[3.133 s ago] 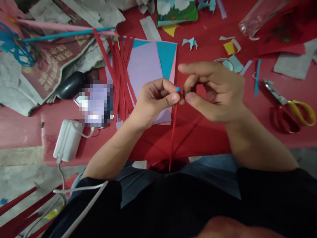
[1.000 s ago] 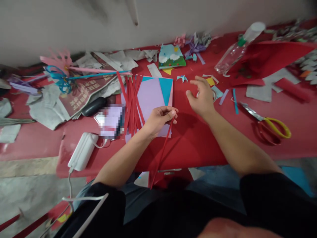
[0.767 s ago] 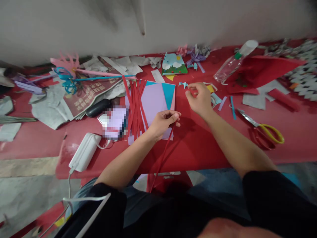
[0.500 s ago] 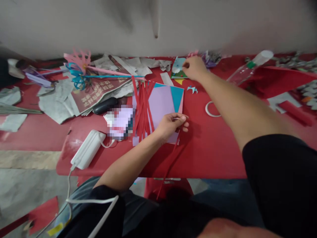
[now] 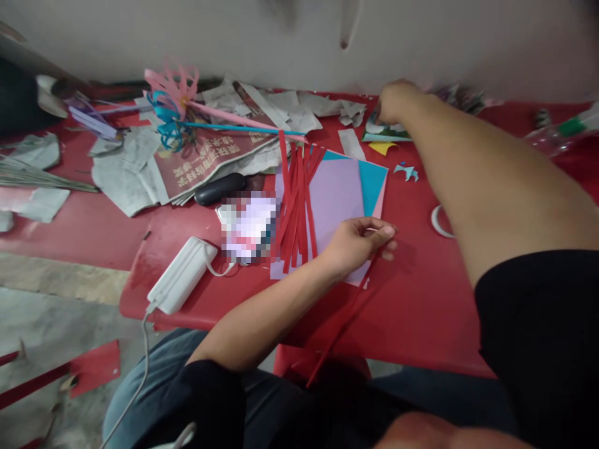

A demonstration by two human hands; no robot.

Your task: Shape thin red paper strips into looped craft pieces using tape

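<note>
My left hand (image 5: 358,240) pinches the top of a long red paper strip (image 5: 344,324) that hangs down past the red table's front edge (image 5: 412,362). It rests over a stack of lilac, blue and pink paper sheets (image 5: 341,199). My right hand (image 5: 395,100) is stretched to the far side of the table, its fingers closed at the edge of a small green and blue picture card (image 5: 386,130). Whether it grips the card is unclear. A bundle of red strips (image 5: 296,199) lies left of the sheets.
Newspapers (image 5: 196,162) and paper flowers on pink and blue sticks (image 5: 173,103) cover the back left. A white charger block (image 5: 182,284) with a cable, a black object (image 5: 219,188), a tape ring (image 5: 440,221) and a clear bottle (image 5: 568,132) lie on the table. The wall rises just behind.
My right hand left the strip and reached across the table to the picture card at the back. My left hand kept hold of the red strip. My view swung left.
</note>
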